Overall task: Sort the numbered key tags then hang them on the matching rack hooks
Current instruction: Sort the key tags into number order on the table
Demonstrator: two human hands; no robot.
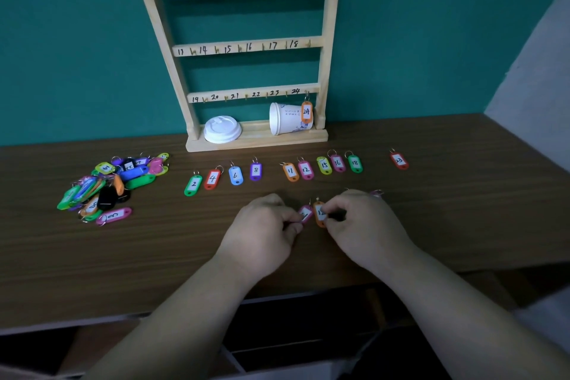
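Note:
My left hand pinches a pink key tag just above the table. My right hand pinches an orange key tag right beside it; a purple tag peeks out behind that hand. A sorted row of tags lies on the table: 2, 4, 6, 8, then 11, 12, 15, 16, 18 and 23. An unsorted pile of tags lies at the left. The wooden rack stands against the wall, with tag 24 on its hook.
A white cup lid and a tipped white paper cup rest on the rack's base. The brown table ends at a near edge below my forearms. A teal wall is behind, a pale wall at the right.

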